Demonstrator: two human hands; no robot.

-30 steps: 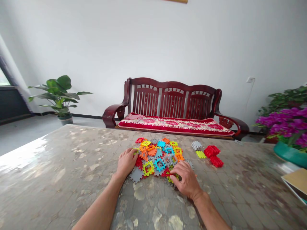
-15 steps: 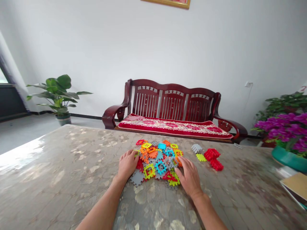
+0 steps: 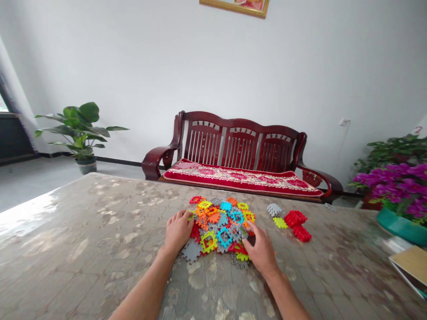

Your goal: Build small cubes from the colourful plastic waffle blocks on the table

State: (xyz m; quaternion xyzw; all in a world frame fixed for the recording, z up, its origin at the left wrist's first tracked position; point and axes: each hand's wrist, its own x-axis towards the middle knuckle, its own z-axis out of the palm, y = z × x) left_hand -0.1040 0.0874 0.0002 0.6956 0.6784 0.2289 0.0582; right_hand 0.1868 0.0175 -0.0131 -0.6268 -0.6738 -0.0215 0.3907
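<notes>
A heap of interlocking plastic building pieces [image 3: 215,218] in orange, yellow, blue, grey and red lies on the table between my hands. Some pieces are solid squares, others are open frames with toothed edges. My left hand [image 3: 179,229] rests against the heap's left side, fingers stretched forward and the tips partly hidden beside a yellow-green piece. Below it lies a flat grey piece [image 3: 191,250]. On the right side, my right hand [image 3: 262,249] touches the pieces with its thumb and forefinger apart, near a grey piece [image 3: 238,231]. Neither hand visibly lifts anything.
Right of the heap sit a grey stack [image 3: 274,210], a yellow-green piece [image 3: 280,222] and two red stacks [image 3: 295,218]. A patterned cover lies on the table [image 3: 110,249]. At the right edge stand a flowerpot [image 3: 400,224] and a cardboard-coloured box [image 3: 412,262]. A wooden bench [image 3: 240,142] stands behind.
My right hand has shifted slightly left and down over the heap's right edge, covering more of the yellow-green piece there. My left hand stays nearly in place. The view has tilted slightly.
</notes>
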